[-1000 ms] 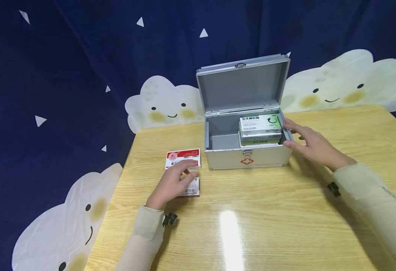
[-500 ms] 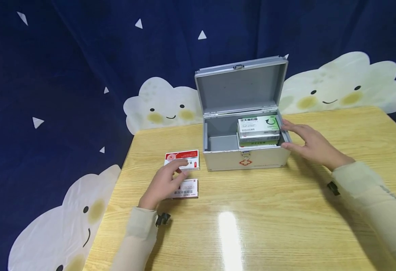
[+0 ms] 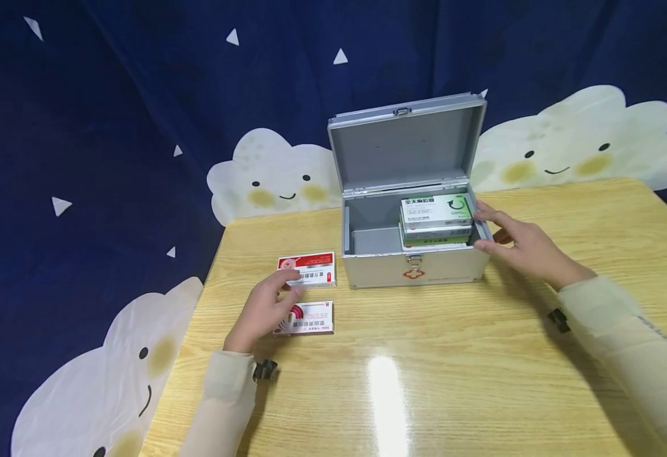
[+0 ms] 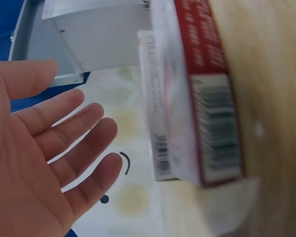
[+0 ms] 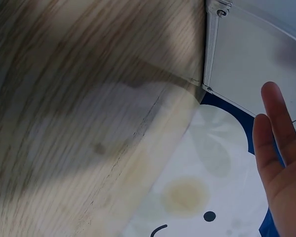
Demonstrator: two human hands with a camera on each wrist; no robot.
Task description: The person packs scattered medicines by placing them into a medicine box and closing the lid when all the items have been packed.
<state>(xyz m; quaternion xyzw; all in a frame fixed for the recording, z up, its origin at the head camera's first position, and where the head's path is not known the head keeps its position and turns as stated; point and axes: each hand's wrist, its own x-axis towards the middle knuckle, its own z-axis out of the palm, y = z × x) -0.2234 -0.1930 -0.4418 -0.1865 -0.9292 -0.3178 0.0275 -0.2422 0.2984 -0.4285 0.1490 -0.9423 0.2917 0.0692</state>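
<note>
My left hand [image 3: 260, 312] hovers with spread, relaxed fingers at the left side of two medicine boxes on the table. The farther medicine box [image 3: 317, 271] is white with a red band; the nearer one [image 3: 316, 317] is white with a pink arc pattern. In the left wrist view, the palm and fingers [image 4: 84, 168] stand apart from both boxes, holding nothing. An aluminium first-aid case [image 3: 381, 271] stands with its lid raised. Several medicine boxes [image 3: 433, 212], a green-and-white one on top, are stacked in its right half. My right hand [image 3: 530, 251] rests fingertips against the case's right rim.
The left half of the case shows its bare grey floor [image 3: 376, 241]. The wooden table [image 3: 482, 368] ends at a dark blue curtain [image 3: 110, 127] with cloud prints behind and to the left.
My left hand has drawn back to the left, uncovering more of both loose medicine boxes. My right hand has stayed at the case's right rim.
</note>
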